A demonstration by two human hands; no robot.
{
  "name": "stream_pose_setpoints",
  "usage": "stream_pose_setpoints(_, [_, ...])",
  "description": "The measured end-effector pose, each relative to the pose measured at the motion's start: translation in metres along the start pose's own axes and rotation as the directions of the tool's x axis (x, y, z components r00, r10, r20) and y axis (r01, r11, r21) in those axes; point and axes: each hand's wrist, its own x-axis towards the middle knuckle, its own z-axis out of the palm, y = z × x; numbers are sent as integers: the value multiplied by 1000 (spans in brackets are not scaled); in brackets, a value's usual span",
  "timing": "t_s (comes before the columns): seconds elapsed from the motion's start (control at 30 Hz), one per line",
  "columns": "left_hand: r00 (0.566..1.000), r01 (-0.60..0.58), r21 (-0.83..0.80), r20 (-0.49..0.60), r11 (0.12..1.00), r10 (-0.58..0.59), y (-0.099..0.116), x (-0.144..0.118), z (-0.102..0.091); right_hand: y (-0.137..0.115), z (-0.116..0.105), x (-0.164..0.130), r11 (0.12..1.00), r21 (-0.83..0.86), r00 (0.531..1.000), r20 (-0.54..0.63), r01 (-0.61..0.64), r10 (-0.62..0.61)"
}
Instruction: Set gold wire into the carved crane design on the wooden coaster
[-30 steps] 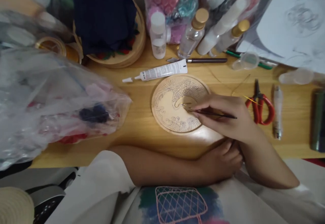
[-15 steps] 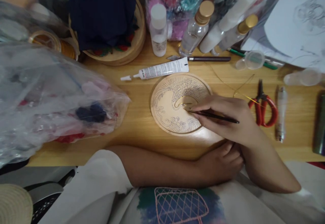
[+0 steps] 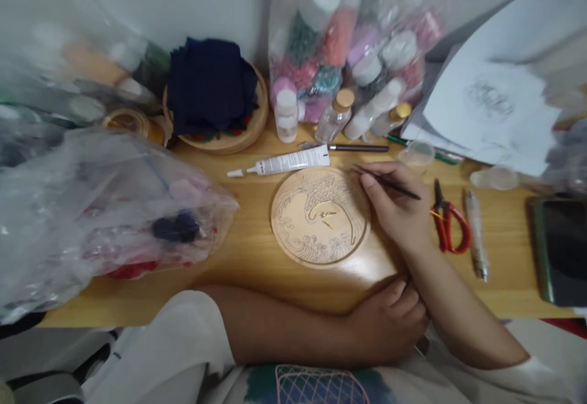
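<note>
Holding: right hand (image 3: 398,211) pinches a thin dark stylus-like tool (image 3: 387,182) between fingertips, its tip at the upper right rim of the round pale wooden disc with line-drawn crane and waves (image 3: 320,215).
Disc: lies flat on the light wooden tabletop (image 3: 257,257), centre front, a small gold piece set near its middle.
Left hand (image 3: 389,321): loosely curled, empty, resting at the table edge under the right forearm.
Adjacent: white glue tube with printed label (image 3: 287,162) just above the disc; red-handled snips (image 3: 447,224) just right of the hand; clear plastic bag of coloured materials (image 3: 105,208) to the left.
Handling note: likely best with the wrist braced on the table, the tip lowered lightly and the disc steadied against sliding.
</note>
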Motion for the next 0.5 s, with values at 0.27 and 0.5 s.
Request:
stream_pose_setpoints(0.27, [1000, -16, 91, -5, 996, 17, -2, 3, -5, 1, 1, -1, 995, 61, 957, 275, 76, -90])
stream_pose_setpoints(0.5, [999, -30, 69, -10, 997, 31, -3, -5, -4, -23, -13, -17, 988, -135, 982, 184, 78, -53])
